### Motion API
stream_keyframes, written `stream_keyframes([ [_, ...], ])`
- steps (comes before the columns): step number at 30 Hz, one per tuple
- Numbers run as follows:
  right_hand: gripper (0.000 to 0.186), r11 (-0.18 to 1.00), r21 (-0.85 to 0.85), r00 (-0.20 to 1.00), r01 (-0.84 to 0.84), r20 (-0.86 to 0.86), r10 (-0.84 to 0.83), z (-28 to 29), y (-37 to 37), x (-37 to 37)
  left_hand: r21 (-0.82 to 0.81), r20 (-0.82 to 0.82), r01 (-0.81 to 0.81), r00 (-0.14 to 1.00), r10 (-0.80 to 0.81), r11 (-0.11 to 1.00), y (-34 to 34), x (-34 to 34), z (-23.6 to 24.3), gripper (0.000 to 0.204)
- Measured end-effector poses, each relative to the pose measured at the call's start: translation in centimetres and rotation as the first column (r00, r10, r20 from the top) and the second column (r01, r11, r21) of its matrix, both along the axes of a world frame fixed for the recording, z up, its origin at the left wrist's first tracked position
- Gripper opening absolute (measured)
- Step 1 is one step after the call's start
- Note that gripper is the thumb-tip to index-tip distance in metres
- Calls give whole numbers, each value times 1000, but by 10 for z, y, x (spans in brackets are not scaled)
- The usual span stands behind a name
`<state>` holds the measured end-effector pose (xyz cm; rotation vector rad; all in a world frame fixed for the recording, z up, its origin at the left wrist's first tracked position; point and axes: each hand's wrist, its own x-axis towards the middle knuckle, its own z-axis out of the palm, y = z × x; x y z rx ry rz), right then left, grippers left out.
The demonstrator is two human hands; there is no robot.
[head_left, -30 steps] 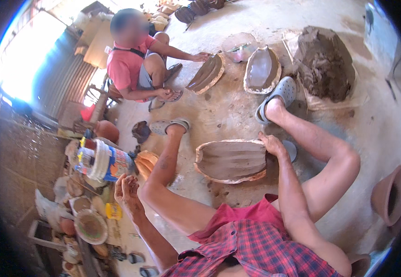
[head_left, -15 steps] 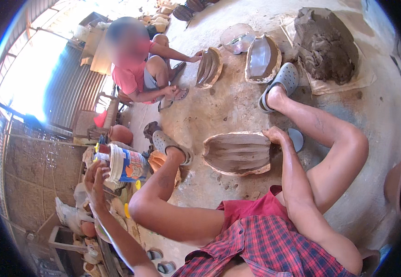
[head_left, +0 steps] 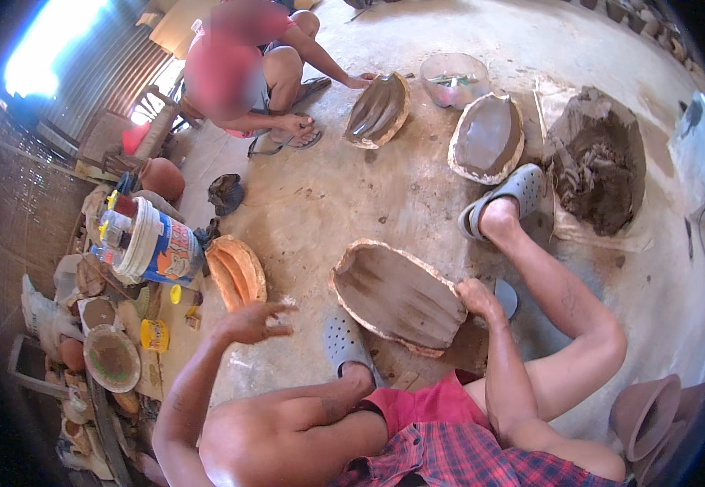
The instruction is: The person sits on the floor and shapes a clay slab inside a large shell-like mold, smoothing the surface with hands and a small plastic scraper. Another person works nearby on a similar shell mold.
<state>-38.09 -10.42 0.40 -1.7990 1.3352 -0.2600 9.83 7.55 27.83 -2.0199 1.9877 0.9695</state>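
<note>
The left hand (head_left: 253,321) is swinging back from the clutter toward the orange clay mould (head_left: 236,272), fingers loosely spread, holding nothing. The right hand (head_left: 477,298) is gripping the rim of the clay-lined mould (head_left: 397,296) on the floor (head_left: 352,203).

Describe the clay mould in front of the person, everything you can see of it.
The clay mould is a shallow, elongated trough, pale and rough along its crumbly rim, lined inside with smooth, wet-looking grey-brown clay showing lengthwise streaks. It lies on the concrete floor between the person's legs, tipped up toward the camera. The right hand rests on its right rim; a grey clog sits just by its lower left edge. The left hand is raised, apart from it.
</note>
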Motion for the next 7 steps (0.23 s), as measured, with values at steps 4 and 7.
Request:
stream_keyframes([
  [4,34,993,-82,993,81,87,-74,83,18,-15,169,-103,-129,984,148,977,-31,-21,-25,59],
  [7,33,960,-177,974,218,110,-201,147,75,-58,218,-226,-276,919,323,936,-59,-20,-51,63],
])
